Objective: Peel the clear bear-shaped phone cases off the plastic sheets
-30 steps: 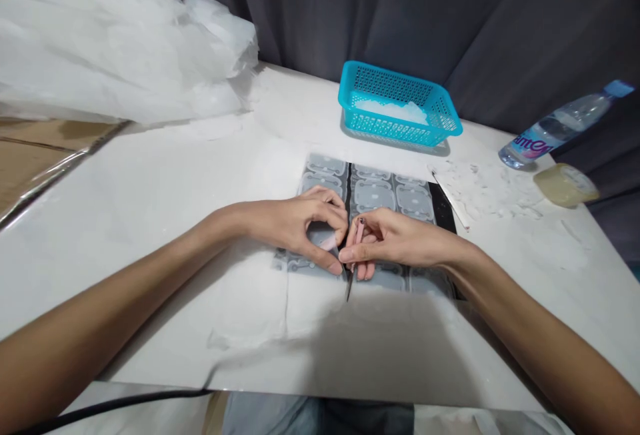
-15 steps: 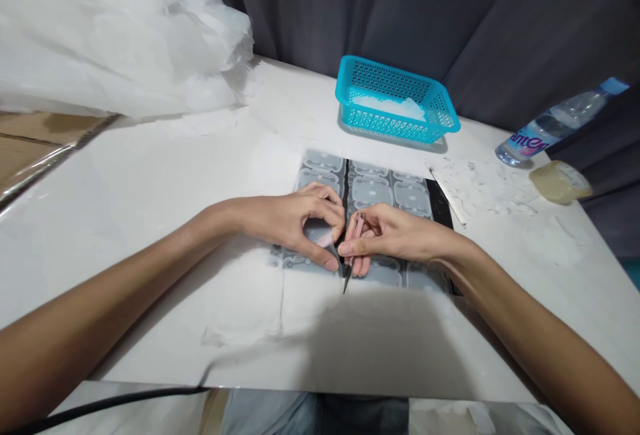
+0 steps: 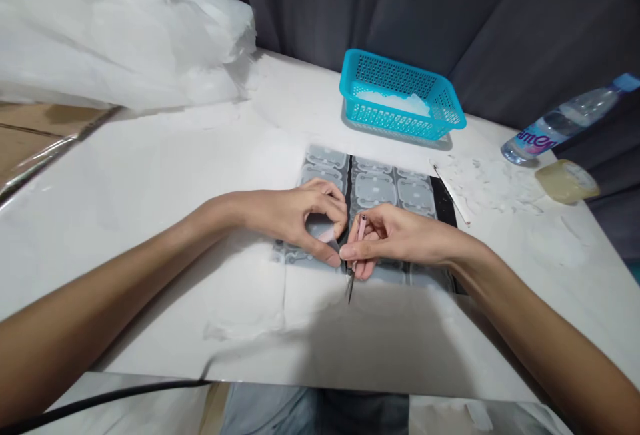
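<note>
My left hand rests on a translucent sheet of rounded-square moulded pieces, its fingers curled. A small pale, see-through piece shows between thumb and forefinger. Close beside it, my right hand is closed around a slim pink tool with a dark, pointed tip, perhaps tweezers. The tip points down toward my body. Under my right hand lies a second sheet of the same pieces, parted from the first by a dark strip. My fingers hide part of both sheets.
Behind the sheets stands a turquoise basket with white material inside. To the right are a water bottle, a roll of tape, a thin stick and scattered clear scraps. White plastic wrapping fills the back left.
The pointed tool has shifted slightly toward me, its tip lower and a bit to the right. Both hands keep nearly the same pose, and the whole view has moved slightly.
</note>
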Tool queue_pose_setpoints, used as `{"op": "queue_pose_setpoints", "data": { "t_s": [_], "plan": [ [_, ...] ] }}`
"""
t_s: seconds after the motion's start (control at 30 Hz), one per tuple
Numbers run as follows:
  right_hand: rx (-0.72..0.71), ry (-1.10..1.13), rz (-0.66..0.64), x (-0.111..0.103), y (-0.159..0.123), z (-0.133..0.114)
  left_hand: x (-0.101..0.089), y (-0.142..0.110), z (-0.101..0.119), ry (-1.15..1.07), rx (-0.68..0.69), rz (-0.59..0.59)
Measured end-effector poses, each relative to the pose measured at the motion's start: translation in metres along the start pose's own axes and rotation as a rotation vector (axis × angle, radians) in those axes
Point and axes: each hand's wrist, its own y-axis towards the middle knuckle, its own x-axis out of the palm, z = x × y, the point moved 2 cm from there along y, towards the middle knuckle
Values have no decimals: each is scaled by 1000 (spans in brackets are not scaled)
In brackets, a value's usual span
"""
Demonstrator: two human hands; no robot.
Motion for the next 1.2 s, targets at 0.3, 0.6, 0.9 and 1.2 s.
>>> {"op": "queue_pose_setpoints", "data": {
  "t_s": [0.3, 0.6, 0.9, 1.2],
  "plan": [
    [54, 39, -31, 8, 1, 2, 1, -2, -4, -3, -3, 26],
    [65, 45, -33, 10, 1, 2, 0, 1, -1, -9, -17, 11],
    [35, -13, -29, 11, 0, 1, -1, 0, 0, -21, -12, 5],
    [13, -38, -9, 13, 0, 2, -1, 1, 0, -19, -30, 18]
  ]
}}
